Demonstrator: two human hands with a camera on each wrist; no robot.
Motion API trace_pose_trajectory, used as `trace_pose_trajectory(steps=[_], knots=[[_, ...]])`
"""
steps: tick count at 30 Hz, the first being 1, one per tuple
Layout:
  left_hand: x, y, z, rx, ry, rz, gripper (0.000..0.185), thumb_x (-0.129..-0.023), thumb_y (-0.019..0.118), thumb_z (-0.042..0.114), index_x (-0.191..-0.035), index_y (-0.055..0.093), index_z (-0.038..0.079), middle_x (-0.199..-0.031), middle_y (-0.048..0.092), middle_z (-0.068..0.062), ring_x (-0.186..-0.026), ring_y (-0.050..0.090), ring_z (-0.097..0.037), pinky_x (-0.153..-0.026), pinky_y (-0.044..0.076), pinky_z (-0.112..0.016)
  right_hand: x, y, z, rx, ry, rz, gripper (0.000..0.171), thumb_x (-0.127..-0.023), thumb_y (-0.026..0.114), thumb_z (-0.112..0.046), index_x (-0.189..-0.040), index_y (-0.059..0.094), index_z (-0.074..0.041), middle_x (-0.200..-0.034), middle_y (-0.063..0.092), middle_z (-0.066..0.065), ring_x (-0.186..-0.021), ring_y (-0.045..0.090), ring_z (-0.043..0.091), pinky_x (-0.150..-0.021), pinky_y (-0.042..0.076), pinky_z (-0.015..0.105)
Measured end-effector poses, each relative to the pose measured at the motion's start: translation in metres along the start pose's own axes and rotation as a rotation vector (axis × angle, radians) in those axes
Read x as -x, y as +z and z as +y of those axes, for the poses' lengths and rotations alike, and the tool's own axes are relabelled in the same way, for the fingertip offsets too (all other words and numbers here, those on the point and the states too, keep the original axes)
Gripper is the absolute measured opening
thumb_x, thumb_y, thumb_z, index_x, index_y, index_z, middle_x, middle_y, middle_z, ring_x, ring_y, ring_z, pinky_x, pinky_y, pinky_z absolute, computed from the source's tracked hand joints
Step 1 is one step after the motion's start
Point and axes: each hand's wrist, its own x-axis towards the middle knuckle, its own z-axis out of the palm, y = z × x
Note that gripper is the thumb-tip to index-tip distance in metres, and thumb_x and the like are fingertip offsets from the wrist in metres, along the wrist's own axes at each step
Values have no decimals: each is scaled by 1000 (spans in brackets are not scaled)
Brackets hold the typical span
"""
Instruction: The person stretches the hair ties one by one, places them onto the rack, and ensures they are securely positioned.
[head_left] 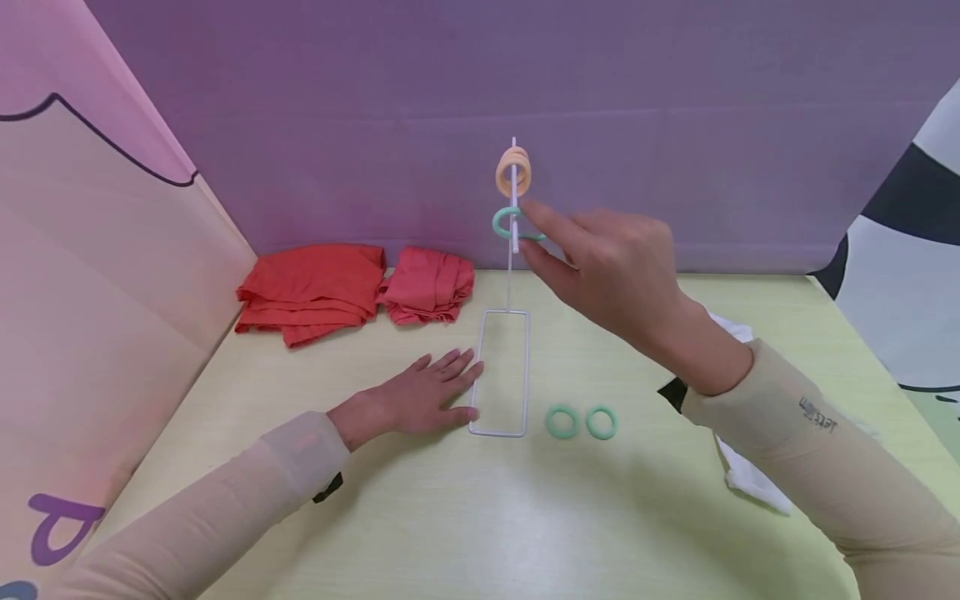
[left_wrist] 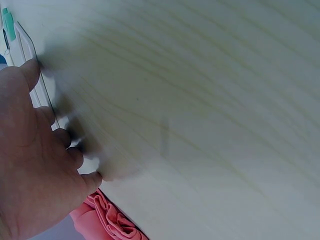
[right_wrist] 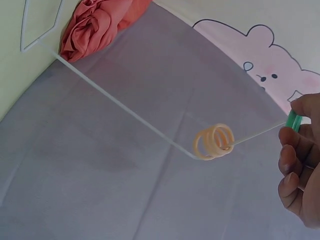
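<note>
Fingers of the right hand (head_left: pixel 615 262) pinch a green ring (head_left: pixel 497 223), seemingly around the near end of the rod (head_left: pixel 514 200), head view. Left wrist: outstretched left hand (left_wrist: pixel 40 155) touches the base (left_wrist: pixel 31 47) from the left. Right wrist: the rod's length runs far toward peach rings (right_wrist: pixel 212 142).

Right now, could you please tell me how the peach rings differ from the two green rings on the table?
The peach rings hang on the white wire stand; the two green rings lie flat on the table. The peach rings are bunched together; the two green rings lie apart. Both kinds are open circles.
</note>
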Motion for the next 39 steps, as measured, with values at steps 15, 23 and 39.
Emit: trace_pose_trajectory(steps=[15, 23, 39], knots=[[0, -2, 1, -14, -1, -2, 80, -101, 41, 60, -163, 9, 21, -171, 2, -5, -158, 0, -29, -125, 8, -59, -6, 31, 29, 118, 66, -65, 25, -93, 69, -26, -116, 74, -19, -53, 54, 2, -43, 45, 20, -40, 19, 28], [0, -1, 0, -15, -2, -2, 79, -101, 40, 60, -163, 10, 20, -171, 2, -6, -158, 0, -29, -125, 9, -60, -8, 44, 36, 131, 84, -62, 22, -96, 63, -27, -113, 74, -17, -52, 54, 2, -40, 43, 22, -40, 16, 28], [1, -3, 2, -10, -8, -13, 80, -101, 41, 61, -163, 9, 22, -171, 2, -5, -158, 0, -29, -125, 8, -59, -10, 60, 43, 140, 147, -81, 21, -92, 67, -27, -107, 72, -13, -52, 55, 7, -40, 43, 26, -39, 22, 33]])
